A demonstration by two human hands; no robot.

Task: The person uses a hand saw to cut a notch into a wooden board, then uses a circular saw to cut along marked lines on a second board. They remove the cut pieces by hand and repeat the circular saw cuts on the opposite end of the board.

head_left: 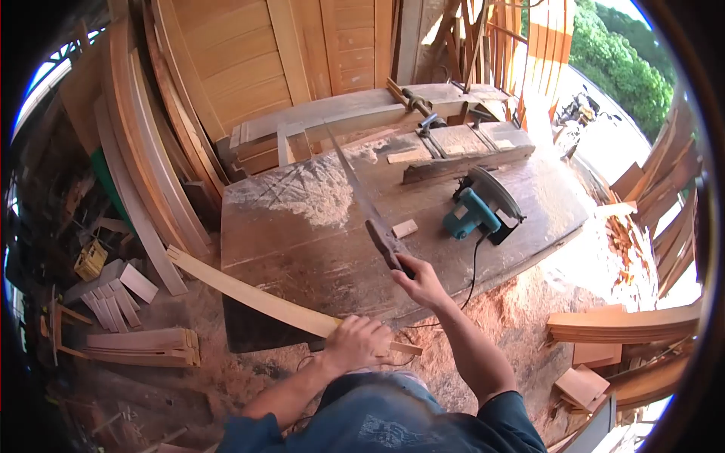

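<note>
Right hand (pixel 420 285), fingers wrapped round the handle of a handsaw (pixel 384 240), blade over the workbench (pixel 294 260); left hand (pixel 355 343), fingers curled over a wooden strip (pixel 257 295) along the near edge; teal circular saw (pixel 470 215) resting at right

Room over sawdust (pixel 317 198), circular saw (pixel 471 215) obstructing

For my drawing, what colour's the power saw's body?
The power saw's body is teal, clearest in head view.

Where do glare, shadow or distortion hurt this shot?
Head view: strong fisheye bend, black corners; head view: ground at the table's right washes out white; head view: deep shade around the yellow box; head view: handsaw fairly clear.
</note>
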